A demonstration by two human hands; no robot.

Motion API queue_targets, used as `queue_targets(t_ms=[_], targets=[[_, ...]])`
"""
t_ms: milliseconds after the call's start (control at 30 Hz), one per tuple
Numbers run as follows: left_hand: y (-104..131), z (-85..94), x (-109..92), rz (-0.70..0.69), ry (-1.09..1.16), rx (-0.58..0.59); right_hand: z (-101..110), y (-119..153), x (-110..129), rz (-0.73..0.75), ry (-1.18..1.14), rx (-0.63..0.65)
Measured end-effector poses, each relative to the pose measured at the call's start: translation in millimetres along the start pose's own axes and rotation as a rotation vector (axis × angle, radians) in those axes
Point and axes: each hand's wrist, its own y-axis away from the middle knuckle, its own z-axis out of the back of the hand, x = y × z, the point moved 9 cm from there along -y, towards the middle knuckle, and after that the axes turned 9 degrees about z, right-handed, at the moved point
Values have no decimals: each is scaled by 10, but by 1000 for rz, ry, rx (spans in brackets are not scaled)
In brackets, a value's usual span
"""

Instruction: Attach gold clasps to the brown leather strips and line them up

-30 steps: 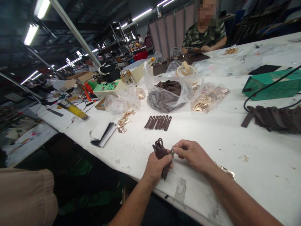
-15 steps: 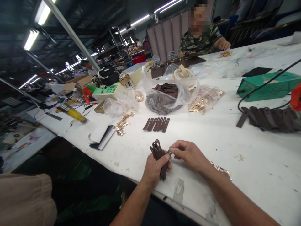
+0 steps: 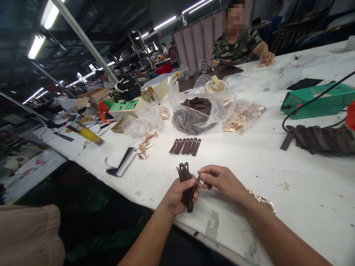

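My left hand [image 3: 176,197] is closed around a bundle of dark brown strap tabs [image 3: 184,173], whose rounded, holed ends point away from me. One tab [image 3: 198,180] stands apart from the bundle, angled to the right. The fingertips of my right hand [image 3: 220,180] pinch the upper end of that tab, close beside the left thumb. Just beyond my hands, a row of several similar brown tabs [image 3: 185,146] lies flat on the white table [image 3: 235,153]. Gold metal pieces [image 3: 262,201] lie beside my right forearm, which partly covers them.
A clear bag of brown tabs [image 3: 191,114] and a bag of gold metal fittings [image 3: 241,118] stand behind the row. More loose gold fittings [image 3: 145,146] lie left. At right are a green box [image 3: 316,101] with a cable and piled brown tabs [image 3: 324,140]. A co-worker [image 3: 235,48] sits opposite.
My left thumb has drawn back, and a single tab now leans out from the bundle into my right fingers. The co-worker's hand has moved onto small gold pieces.
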Motion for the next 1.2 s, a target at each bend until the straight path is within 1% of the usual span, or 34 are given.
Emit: queue_targets(t_ms=[100,300,433,600,733,833,967,1067,1200], targets=[[11,-37,-32,-26,9,-15,21,-5,-8,-29,16,-17],[48,20,-87,-131,-83,-201,68,20,5,-84,84,-87],[94,51,-101,-177,-140,-278,89,36,25,-104,140,-118],[114,27,-121,-169,-231,-266,96,37,25,-126,161,-104],[116,1,-179,-200,-323,-261,104,31,-18,-116,176,-106],[121,33,-203,-231,-388,-319,94,24,-77,-88,151,-104],[124,119,-181,-258,-370,-392,76,18,-157,-62,175,-90],[105,151,-148,-243,-364,-405,79,17,-172,-60,269,-99],[87,153,-152,-233,-380,-410,80,15,-166,-82,358,-119]])
